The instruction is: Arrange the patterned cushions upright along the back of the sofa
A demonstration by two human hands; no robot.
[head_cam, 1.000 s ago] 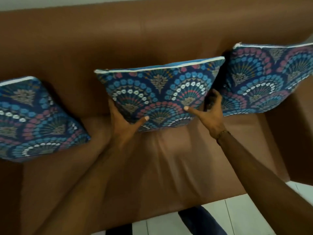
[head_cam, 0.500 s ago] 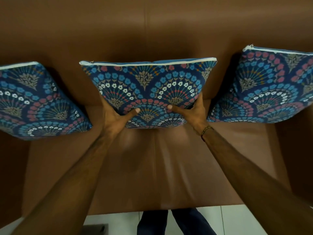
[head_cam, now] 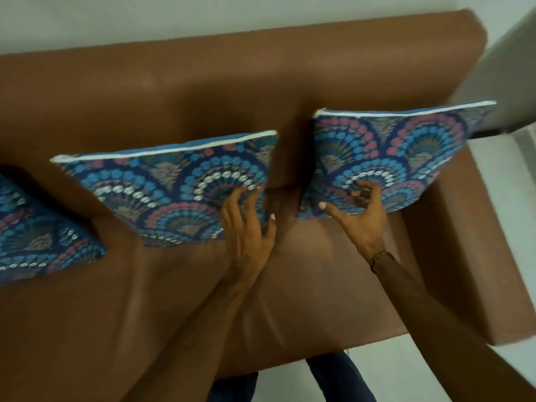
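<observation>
Three blue fan-patterned cushions stand upright against the back of the brown sofa [head_cam: 203,91]. The left cushion [head_cam: 37,230] is cut off by the frame edge. The middle cushion [head_cam: 171,187] leans on the backrest; my left hand [head_cam: 246,224] lies flat against its lower right corner, fingers apart. The right cushion [head_cam: 397,158] stands by the armrest; my right hand [head_cam: 359,216] is open with fingers spread, its fingertips touching the cushion's lower left face. Neither hand grips anything.
The sofa's right armrest [head_cam: 464,256] rises beside the right cushion. A light wall [head_cam: 174,15] runs behind the backrest. White floor tiles [head_cam: 504,181] show to the right and below, with my legs [head_cam: 333,378] at the seat's front edge.
Both hands have let go of the middle cushion. My right hand has moved over to the right cushion and my left to the middle cushion's right corner. The view has swung right.
</observation>
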